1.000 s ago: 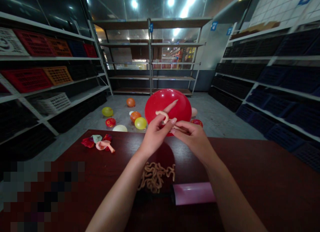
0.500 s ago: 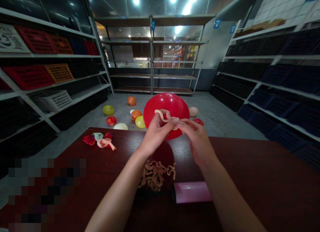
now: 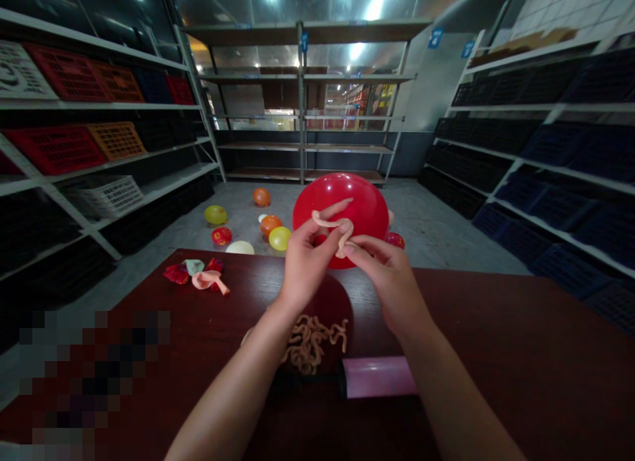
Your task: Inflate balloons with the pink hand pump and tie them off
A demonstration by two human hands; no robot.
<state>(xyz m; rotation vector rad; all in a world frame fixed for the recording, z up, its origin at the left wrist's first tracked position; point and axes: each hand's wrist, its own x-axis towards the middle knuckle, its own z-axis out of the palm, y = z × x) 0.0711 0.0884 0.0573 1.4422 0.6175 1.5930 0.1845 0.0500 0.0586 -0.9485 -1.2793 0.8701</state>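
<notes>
A large inflated red balloon (image 3: 342, 190) is just beyond my hands, above the far edge of the table. Its neck is hidden behind my fingers. A beige, wavy, string-like cord (image 3: 331, 223) loops in front of it. My left hand (image 3: 305, 262) pinches the cord between thumb and fingers, one finger stretched across the balloon. Close beside it, my right hand (image 3: 394, 276) grips the cord's lower part with thumb and forefinger. Below my wrists lies a tangled pile of similar beige cords (image 3: 308, 348). A pink cylinder with a black end (image 3: 380, 377) rests beside my right forearm.
Limp, uninflated balloons (image 3: 203, 279) lie at the left of the dark brown table (image 3: 486, 355). On the floor beyond are several inflated balloons, among them an orange one (image 3: 262, 196). Shelves with crates (image 3: 59, 149) line both sides; a metal rack (image 3: 300, 117) stands behind.
The red balloon has shifted slightly right and up. A finger of my left hand has stretched out, and the cord now shows a wider loop between my hands.
</notes>
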